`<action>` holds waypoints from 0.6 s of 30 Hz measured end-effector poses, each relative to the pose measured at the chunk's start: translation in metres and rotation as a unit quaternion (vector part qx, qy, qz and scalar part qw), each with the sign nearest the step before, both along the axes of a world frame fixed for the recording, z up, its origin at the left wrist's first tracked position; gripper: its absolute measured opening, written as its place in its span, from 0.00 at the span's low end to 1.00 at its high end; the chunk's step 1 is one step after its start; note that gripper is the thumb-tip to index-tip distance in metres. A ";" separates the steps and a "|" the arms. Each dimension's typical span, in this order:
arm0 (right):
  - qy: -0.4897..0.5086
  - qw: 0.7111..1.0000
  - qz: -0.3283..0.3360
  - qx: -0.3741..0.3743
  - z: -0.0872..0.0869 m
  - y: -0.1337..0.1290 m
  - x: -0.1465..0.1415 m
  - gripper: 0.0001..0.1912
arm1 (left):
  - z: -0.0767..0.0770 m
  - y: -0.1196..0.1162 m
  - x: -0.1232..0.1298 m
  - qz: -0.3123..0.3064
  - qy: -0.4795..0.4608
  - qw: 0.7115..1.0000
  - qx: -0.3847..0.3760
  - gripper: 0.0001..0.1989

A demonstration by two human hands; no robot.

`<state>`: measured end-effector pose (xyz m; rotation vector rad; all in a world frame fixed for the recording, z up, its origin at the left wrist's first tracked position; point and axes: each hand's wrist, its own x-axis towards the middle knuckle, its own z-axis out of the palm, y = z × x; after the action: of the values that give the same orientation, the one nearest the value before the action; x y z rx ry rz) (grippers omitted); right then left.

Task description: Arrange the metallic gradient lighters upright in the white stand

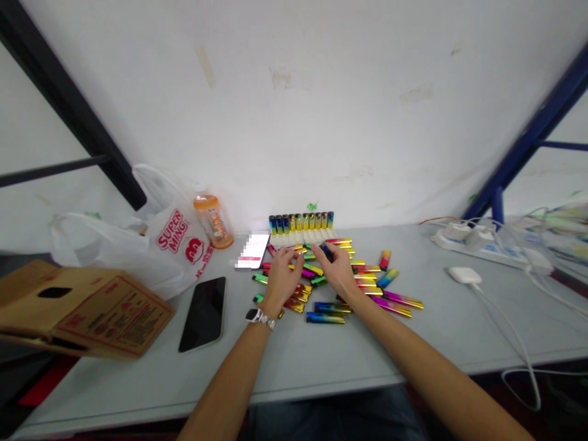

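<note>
On the table (pixel 294 358), my right hand (pixel 337 269) pinching a dark lighter (pixel 326 250), my left hand (pixel 285 277) half open with fingers curled over the pile, its grip unclear to me, loose lighters (pixel 325 318) scattered around both, a row of upright lighters (pixel 305 223) in a white tray (pixel 316 235) behind, phone (pixel 203 314) at left.

Left hand (pixel 285 275) and right hand (pixel 337 269): bare. Both forearms: bare along their visible length. Left wrist: fitted with one watch (pixel 253 315), comprising a pale, rounded case, a dark face and a silver-toned metal link bracelet (pixel 267 321). Lower body: dark blue trousers (pixel 340 422), partly visible; material appears to be denim, though shadow limits confirmation.
</note>
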<state>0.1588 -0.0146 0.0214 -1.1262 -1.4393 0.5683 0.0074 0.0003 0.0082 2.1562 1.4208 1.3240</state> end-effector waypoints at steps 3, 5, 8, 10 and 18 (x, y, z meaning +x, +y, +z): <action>-0.004 1.000 -0.015 -0.022 -0.001 0.001 0.001 0.22 | 0.000 0.000 0.000 -0.003 0.002 1.000 0.005 0.13; 0.000 0.999 -0.025 -0.030 -0.003 0.002 0.002 0.21 | -0.001 0.001 0.000 -0.007 0.002 1.000 0.007 0.13; 0.000 0.999 -0.028 -0.017 -0.004 0.003 0.002 0.18 | -0.002 0.001 0.000 -0.008 0.000 1.000 0.003 0.13; 0.004 1.000 -0.021 -0.012 -0.005 0.003 0.002 0.17 | -0.002 0.001 0.000 -0.006 -0.001 1.000 0.002 0.13; 0.004 1.000 -0.012 -0.010 -0.008 0.003 0.001 0.19 | 0.000 -0.001 0.000 -0.005 -0.003 1.000 -0.004 0.13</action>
<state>0.1600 -0.0112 0.0131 -1.1549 -1.4146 0.5700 0.0075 -0.0003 0.0085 2.1498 1.4100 1.3181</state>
